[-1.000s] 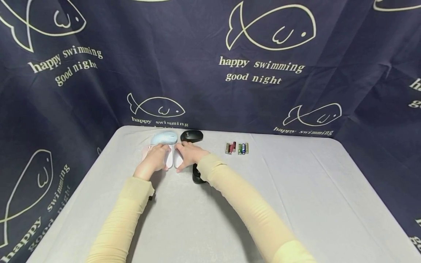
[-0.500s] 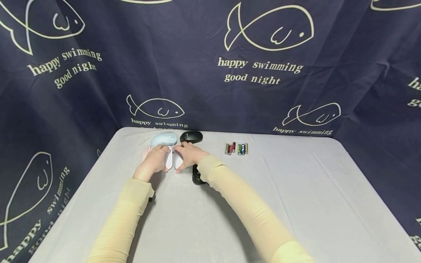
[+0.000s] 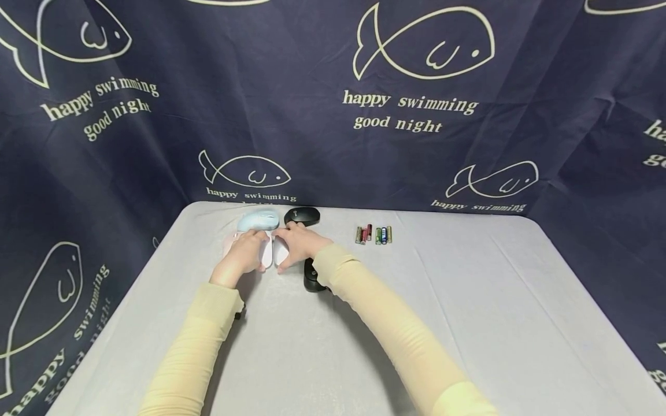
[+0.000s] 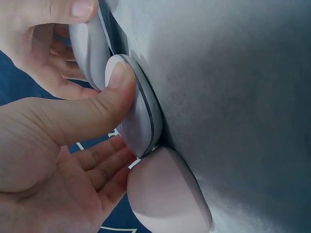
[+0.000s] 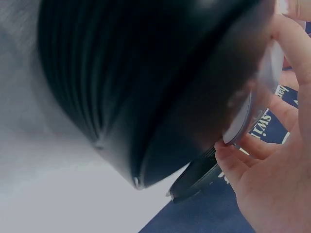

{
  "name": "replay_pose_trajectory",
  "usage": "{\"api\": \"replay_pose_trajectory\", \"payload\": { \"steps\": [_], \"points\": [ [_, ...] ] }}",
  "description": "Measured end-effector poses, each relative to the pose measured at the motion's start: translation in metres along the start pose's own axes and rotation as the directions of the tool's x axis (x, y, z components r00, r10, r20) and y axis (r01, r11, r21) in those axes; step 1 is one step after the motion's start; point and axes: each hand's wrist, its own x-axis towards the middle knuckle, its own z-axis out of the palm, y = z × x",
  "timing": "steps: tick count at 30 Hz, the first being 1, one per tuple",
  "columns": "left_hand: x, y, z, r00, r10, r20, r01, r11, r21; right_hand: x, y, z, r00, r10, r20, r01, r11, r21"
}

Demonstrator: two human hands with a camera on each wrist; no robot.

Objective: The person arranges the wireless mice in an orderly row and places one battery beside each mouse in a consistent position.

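Navy cloth (image 3: pixel 333 156): "happy swimming good night". Left hand (image 3: pixel 242 254) grips white mouse (image 4: pixel 138 121); right hand (image 3: pixel 303 242), second mouse (image 3: pixel 280 252).

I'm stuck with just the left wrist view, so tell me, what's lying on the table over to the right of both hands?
Observer: Six batteries, in two groups of three.
Operator: Okay, and what's nearest the cuff of the right sleeve?
Observer: A black mouse, partly hidden by that sleeve in the head view.
Operator: What about past the left hand holding the white mouse, toward the curtain?
Observer: A light blue mouse, just left of a second black mouse.
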Motion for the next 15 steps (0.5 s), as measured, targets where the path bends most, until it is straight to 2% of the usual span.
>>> {"api": "replay_pose_trajectory", "payload": {
  "steps": [5, 15],
  "points": [
    [0.000, 0.001, 0.000, 1.000, -0.006, -0.001, 0.006, 1.000, 0.001, -0.003, 0.000, -0.006, 1.000, 0.000, 0.001, 0.000, 1.000, -0.003],
    [-0.001, 0.002, -0.001, 1.000, -0.009, 0.000, 0.009, 1.000, 0.004, -0.011, 0.004, -0.022, 0.998, -0.001, -0.063, -0.001, 0.999, -0.035]
  ]
}}
